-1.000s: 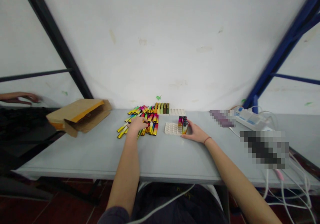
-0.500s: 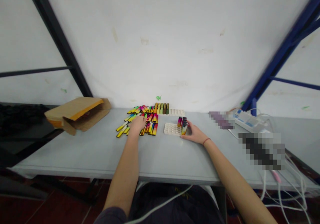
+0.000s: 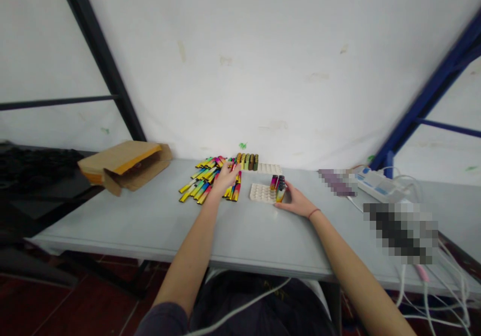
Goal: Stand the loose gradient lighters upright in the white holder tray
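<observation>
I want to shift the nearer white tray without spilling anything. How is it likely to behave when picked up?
The tray would probably dip rightward if lifted by its middle, since its lighters stand only at that end. It looks shallow, so those tall lighters might tip if jolted. The right hand, spread around that end, may help steady them.

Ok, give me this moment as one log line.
Left hand: over loose lighters, grip unclear | Right hand: cupped beside upright lighters in near tray | Carton: left of loose lighters, end open
</observation>
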`<state>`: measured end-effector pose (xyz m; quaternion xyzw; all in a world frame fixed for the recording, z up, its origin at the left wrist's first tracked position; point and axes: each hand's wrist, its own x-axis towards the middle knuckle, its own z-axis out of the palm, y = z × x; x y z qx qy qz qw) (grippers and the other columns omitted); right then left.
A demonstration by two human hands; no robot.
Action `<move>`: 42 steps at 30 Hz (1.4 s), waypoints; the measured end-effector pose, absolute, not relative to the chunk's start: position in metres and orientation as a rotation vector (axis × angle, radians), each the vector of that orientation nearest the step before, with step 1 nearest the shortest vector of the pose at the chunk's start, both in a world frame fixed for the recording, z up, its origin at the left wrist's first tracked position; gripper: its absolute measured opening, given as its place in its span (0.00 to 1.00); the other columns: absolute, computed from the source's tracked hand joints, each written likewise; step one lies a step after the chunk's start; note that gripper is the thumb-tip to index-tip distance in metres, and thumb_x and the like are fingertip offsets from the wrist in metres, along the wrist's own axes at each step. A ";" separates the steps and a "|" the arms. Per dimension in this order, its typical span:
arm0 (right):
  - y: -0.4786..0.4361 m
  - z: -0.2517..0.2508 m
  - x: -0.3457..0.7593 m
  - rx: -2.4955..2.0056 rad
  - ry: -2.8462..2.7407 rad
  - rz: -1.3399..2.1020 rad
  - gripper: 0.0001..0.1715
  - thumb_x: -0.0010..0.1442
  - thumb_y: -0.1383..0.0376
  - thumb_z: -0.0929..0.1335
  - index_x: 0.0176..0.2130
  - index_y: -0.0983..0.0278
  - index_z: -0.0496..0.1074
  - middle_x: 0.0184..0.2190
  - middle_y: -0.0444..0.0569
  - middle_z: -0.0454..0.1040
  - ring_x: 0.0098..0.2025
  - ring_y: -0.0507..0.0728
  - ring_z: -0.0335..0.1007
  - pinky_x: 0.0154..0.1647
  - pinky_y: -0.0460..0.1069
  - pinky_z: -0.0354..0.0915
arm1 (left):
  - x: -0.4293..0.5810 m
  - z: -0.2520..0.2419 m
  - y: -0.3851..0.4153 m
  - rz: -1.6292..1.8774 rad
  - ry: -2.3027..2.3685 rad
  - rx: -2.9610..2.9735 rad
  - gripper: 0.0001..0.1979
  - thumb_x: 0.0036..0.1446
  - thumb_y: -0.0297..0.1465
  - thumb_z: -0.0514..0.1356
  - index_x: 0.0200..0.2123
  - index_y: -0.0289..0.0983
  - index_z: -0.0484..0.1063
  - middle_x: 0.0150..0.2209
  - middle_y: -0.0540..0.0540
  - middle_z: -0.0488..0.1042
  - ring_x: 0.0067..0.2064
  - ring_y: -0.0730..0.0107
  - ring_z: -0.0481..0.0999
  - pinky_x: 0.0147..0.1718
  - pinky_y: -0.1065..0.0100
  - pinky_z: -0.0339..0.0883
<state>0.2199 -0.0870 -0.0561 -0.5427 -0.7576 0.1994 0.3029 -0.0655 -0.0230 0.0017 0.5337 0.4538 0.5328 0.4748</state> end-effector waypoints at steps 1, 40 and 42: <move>-0.087 -0.056 0.220 -1.446 -2.009 0.533 0.60 0.47 0.48 0.75 0.67 0.67 0.51 0.58 0.64 0.70 0.62 0.72 0.65 0.61 0.67 0.61 | -0.064 0.001 -0.023 1.311 1.064 1.295 0.19 0.56 0.45 0.64 0.39 0.40 0.61 0.23 0.58 0.63 0.16 0.84 0.56 0.16 0.78 0.49; -0.087 -0.056 0.219 -1.420 -2.014 0.516 0.59 0.47 0.48 0.76 0.67 0.65 0.52 0.57 0.62 0.71 0.61 0.72 0.65 0.61 0.67 0.61 | -0.015 -0.003 -0.046 1.315 0.996 0.816 0.19 0.62 0.39 0.45 0.20 0.40 0.53 0.13 0.58 0.47 0.13 0.80 0.44 0.14 0.76 0.39; -0.087 -0.056 0.219 -1.416 -2.013 0.516 0.58 0.47 0.48 0.76 0.67 0.64 0.52 0.58 0.62 0.71 0.61 0.71 0.65 0.61 0.67 0.61 | -0.014 -0.004 -0.046 1.334 0.986 0.854 0.19 0.62 0.41 0.45 0.20 0.40 0.54 0.13 0.57 0.48 0.14 0.80 0.45 0.14 0.76 0.41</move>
